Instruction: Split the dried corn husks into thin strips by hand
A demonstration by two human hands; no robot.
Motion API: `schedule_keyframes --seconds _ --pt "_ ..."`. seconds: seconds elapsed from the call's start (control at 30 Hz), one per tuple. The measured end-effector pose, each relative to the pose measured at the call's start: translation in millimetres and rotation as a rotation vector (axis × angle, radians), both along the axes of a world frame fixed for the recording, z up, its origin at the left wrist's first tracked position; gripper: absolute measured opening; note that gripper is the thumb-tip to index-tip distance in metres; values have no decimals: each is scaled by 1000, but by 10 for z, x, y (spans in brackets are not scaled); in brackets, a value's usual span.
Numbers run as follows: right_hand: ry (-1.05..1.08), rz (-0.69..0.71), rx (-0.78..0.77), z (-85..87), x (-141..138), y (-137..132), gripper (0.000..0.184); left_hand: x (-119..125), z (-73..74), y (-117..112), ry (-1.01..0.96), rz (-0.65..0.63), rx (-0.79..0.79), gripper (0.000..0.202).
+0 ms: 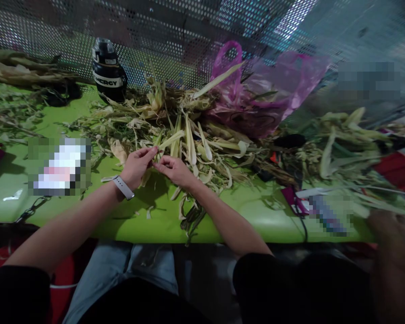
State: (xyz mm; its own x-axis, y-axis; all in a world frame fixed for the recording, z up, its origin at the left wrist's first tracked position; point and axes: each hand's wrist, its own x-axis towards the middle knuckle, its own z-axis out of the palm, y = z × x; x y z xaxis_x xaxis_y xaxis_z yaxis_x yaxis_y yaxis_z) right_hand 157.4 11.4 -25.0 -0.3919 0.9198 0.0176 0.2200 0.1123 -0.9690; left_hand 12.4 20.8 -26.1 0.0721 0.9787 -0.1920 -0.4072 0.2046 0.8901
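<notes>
My left hand (137, 165), with a pale watch strap on its wrist, and my right hand (174, 169) meet at the near edge of a heap of dry corn husks (185, 135) on a green table (253, 216). Both pinch a narrow husk strip (166, 143) between thumb and fingertips. The strip runs up and right from my fingers into the heap. Loose husk scraps lie under my wrists.
A black jug (108, 69) stands at the back left before a perforated metal wall (162, 27). A pink plastic bag (256, 96) lies at the back right. More husks (340, 144) spread to the right, where another person's hand (391, 229) works. Dry stalks (16, 72) lie far left.
</notes>
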Motion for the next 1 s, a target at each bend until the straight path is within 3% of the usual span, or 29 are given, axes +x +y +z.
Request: schedule_keyframes --seconds 0.2,0.4,0.6,0.87,1.0 --pt "32 -19 43 54 39 -21 53 -2 -57 42 20 15 27 26" --pt "-249 -123 43 20 51 0 52 20 -39 20 -13 15 25 33" --pt "-171 -5 182 -13 56 29 42 20 -30 20 12 11 26 33" --pt "-155 31 -103 60 110 21 20 17 -65 -23 155 -39 160 41" --pt "169 79 -301 187 205 35 21 21 -84 -18 241 -62 259 40"
